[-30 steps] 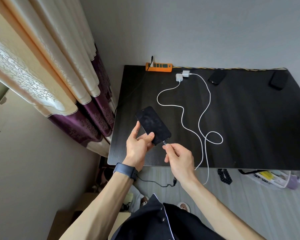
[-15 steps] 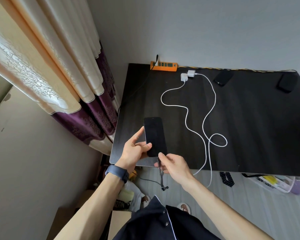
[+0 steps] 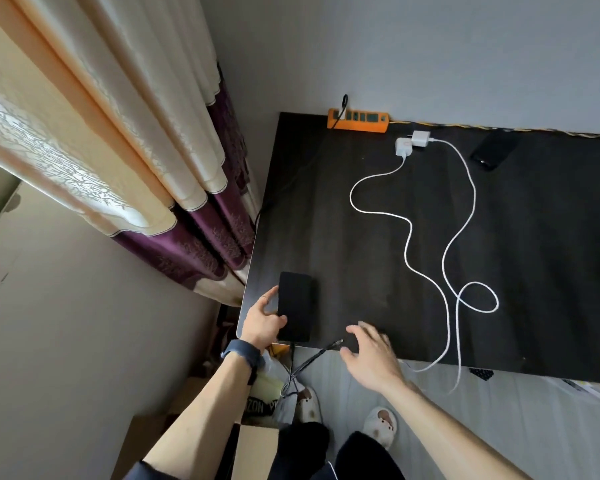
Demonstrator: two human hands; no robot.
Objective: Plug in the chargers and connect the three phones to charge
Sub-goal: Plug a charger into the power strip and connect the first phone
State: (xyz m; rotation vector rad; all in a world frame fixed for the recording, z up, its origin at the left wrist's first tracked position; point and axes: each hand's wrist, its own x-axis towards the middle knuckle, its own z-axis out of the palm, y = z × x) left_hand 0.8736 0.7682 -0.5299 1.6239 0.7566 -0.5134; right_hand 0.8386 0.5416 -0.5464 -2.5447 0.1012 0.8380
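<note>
On the dark bench (image 3: 361, 237) by the wall, we see the phone (image 3: 294, 306) laid flat at the near left corner, a dark cable running from its bottom edge over the bench edge, presumably so it can charge undisturbed. Our left hand (image 3: 262, 322) steadies it, fingers (image 3: 270, 292) loosely curled along its left side, thumb on its face. Our right hand (image 3: 369, 351) hovers spread and empty beside a loose cable end (image 3: 336, 342), near the two white cables (image 3: 409, 237).

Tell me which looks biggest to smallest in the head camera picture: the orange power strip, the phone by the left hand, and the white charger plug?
1. Phone by the left hand, though being nearest the camera makes it look bigger.
2. Orange power strip.
3. White charger plug.
</note>
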